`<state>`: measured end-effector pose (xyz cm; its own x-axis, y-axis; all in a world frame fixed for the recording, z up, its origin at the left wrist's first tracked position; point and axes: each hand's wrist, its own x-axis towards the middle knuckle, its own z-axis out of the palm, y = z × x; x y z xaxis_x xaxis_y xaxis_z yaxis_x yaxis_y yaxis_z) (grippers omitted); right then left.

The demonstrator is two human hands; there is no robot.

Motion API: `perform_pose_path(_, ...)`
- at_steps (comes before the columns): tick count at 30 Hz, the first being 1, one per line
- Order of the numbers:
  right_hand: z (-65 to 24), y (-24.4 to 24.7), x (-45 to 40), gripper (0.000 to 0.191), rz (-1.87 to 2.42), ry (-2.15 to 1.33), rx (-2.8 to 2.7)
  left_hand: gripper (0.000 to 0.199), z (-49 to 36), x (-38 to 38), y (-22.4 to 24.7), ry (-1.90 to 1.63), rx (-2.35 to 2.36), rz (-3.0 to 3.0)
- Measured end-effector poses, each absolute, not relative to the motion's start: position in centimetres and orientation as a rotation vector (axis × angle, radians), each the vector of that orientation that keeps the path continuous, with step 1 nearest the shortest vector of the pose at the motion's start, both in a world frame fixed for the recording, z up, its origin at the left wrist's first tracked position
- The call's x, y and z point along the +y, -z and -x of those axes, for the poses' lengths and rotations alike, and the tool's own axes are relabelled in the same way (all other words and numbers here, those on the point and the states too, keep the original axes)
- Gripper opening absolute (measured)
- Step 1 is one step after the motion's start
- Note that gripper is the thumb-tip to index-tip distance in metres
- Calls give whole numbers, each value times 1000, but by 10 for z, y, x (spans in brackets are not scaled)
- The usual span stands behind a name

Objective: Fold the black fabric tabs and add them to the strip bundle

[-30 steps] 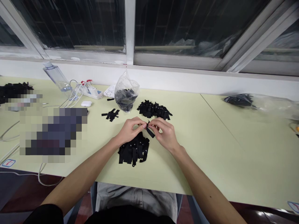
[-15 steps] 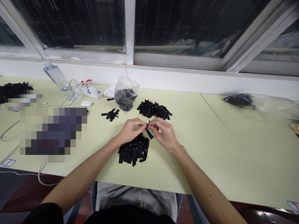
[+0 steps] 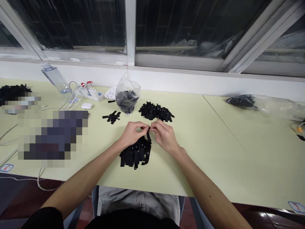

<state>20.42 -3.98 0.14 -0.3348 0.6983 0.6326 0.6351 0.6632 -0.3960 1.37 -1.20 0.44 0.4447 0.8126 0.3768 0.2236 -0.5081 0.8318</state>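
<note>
Fingertips of the left hand (image 3: 134, 133) and right hand (image 3: 165, 135) are pinching a black strip (image 3: 149, 135) at the center of the frame, both hands nearly closed. The strip is hanging above the upper right edge of a black strip pile (image 3: 135, 154) at lower center. Another pile (image 3: 156, 112) is lying just above the hands, right of a clear bag (image 3: 128, 97).

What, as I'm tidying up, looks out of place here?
A single black fabric strip lies beside the clear plastic bag, away from the black strip piles; a thin white cable droops over the pale green table's edge.
</note>
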Motion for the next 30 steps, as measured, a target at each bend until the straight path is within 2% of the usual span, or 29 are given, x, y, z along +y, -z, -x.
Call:
perform_pose_path(8,-204,-2,-37,19,966,72,-2127,21,-17,-12,-4,-1071,831,-1841)
perform_pose_path(15,-206,-3,-38,16,1004,38,-2081,22,-21,-12,0,-1137,797,-1672)
perform_pose_path(22,-208,-8,-40,16,994,-148,-1920,24,-19,-3,5,-1209,848,-1472)
perform_pose_path(30,-202,-6,-42,17,954,-45,-1849,28,-19,-1,2,-1111,733,-1155)
